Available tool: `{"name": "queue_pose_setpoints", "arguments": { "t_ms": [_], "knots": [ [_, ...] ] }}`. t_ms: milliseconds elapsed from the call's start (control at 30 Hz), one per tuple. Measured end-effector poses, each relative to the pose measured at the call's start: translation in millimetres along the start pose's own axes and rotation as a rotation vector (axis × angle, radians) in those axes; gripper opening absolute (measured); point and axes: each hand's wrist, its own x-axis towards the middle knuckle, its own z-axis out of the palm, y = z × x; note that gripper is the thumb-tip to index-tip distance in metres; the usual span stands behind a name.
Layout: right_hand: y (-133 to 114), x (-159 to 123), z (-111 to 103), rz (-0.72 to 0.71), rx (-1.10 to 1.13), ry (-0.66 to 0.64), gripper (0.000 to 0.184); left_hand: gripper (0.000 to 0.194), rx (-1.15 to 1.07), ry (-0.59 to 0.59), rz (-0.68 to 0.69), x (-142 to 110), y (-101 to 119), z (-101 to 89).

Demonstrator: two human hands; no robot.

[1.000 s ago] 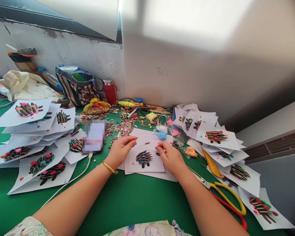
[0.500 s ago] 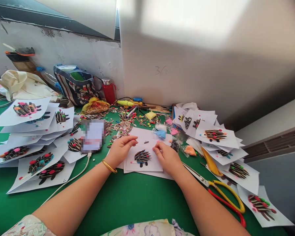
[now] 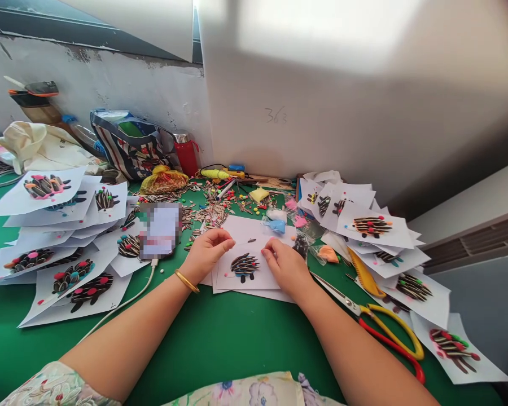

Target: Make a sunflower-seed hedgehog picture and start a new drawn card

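Observation:
Between my hands lies a white paper sheet (image 3: 254, 286) with a hedgehog figure (image 3: 245, 266) of dark striped sunflower seeds, dotted blue, with a pink dot at its nose. One loose sunflower seed (image 3: 252, 241) rests above the figure. My left hand (image 3: 209, 254) hovers at the sheet's left edge, thumb and forefinger brought together in a pinch; anything in it is too small to make out. On the right side, my right hand (image 3: 283, 265) pinches thumb against forefinger. A pinkish spot shows by its fingertips, but what it holds is unclear. Blue clay (image 3: 276, 226) lies behind the sheet.
Stacked hedgehog pictures stand left (image 3: 63, 242) and right (image 3: 376, 231). Scissors (image 3: 359, 310) lie beside my right forearm. A phone (image 3: 158, 231) with a white cable (image 3: 141, 293) is at left. Scattered seeds (image 3: 211, 208), an orange clay lump (image 3: 328, 254) and a red bottle (image 3: 187, 155) sit behind.
Both hands stay over the sheet, with only slight shifts of the fingers; the left fingertips have drawn back a little. The view has tilted slightly.

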Motion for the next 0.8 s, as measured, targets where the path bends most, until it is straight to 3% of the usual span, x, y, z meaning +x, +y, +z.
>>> {"name": "queue_pose_setpoints", "arguments": {
  "t_ms": [267,600,800],
  "knots": [
    [-2.1,-0.5,-3.1,0.031,-0.023,-0.014,0.017,0.032,0.215,-0.066,-0.014,5.5,-12.8,-1.4],
    [-1.6,0.3,-2.8,0.069,0.021,-0.037,0.016,0.036,0.191,-0.043,-0.042,9.7,-6.0,-5.4],
    [0.9,1.1,-1.6,0.06,0.044,-0.021,0.016,0.03,0.252,-0.09,0.068,6.0,-6.6,-4.7]
  ]
}}
